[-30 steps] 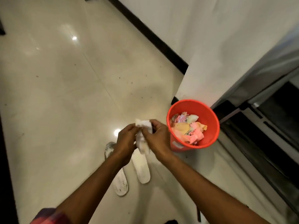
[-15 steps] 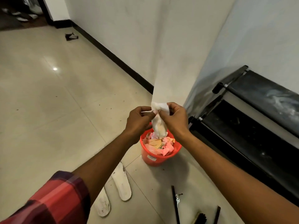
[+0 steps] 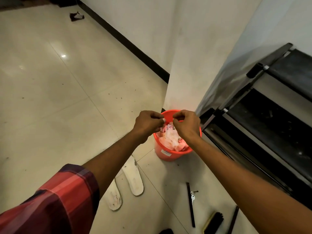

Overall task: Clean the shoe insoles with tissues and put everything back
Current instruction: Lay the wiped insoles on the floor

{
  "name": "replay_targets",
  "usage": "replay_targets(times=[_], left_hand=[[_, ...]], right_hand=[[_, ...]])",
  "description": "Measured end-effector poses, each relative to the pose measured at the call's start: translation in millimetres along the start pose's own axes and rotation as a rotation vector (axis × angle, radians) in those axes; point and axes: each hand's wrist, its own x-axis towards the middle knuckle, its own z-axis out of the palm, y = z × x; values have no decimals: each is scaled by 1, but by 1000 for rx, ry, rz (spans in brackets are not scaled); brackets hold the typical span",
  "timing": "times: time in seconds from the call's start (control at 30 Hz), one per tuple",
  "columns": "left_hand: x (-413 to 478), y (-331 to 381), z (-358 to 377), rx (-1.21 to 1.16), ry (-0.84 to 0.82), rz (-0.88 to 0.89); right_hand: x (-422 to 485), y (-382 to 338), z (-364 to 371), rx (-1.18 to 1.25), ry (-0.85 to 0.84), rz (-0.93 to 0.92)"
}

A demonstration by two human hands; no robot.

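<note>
Two white insoles lie side by side on the floor, one nearer the bucket and a dirtier one partly under my left forearm. An orange bucket stands by the wall corner, filled with crumpled paper, and a white tissue lies on top of the pile. My left hand and my right hand hover over the bucket's rim, fingers curled, with nothing seen in them.
A black shoe rack stands to the right against the wall. On the floor near the front lie a black stick, keys, a brush and another dark stick. A dark scrap lies far left.
The white tissue held between both hands has dropped into the bucket. Both hands have come slightly apart above the rim, and the view has tilted up a little.
</note>
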Motion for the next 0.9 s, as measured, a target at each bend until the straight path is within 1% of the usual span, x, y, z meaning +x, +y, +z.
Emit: replay_targets(times=[0.27, 0.33, 0.4, 0.47, 0.53, 0.63, 0.73, 0.8, 0.9], left_hand=[[-8, -18, -60, 35, 92, 9], [-13, -34, -81, 39, 128, -10], [-20, -59, -103, 64, 200, -33], [-26, -100, -121, 128, 294, -78], [-34, -156, -133, 240, 374, -156], [-49, -243, -136, 344, 413, -338], [-63, -310, -127, 445, 494, -505], [-72, -340, -119, 478, 555, -566], [-82, -368, -105, 429, 611, -592]], right_hand=[[-14, -15, 37, 37, -78, -45], [-24, -15, 56, 43, -127, -53], [-37, -10, 84, 71, -202, -53], [-53, 1, 116, 88, -294, -41], [-69, 22, 151, 63, -378, -16], [-97, 66, 196, 1, -496, 88], [-121, 113, 230, -54, -582, 201], [-137, 137, 242, -139, -618, 249], [-158, 161, 254, -241, -598, 238]])
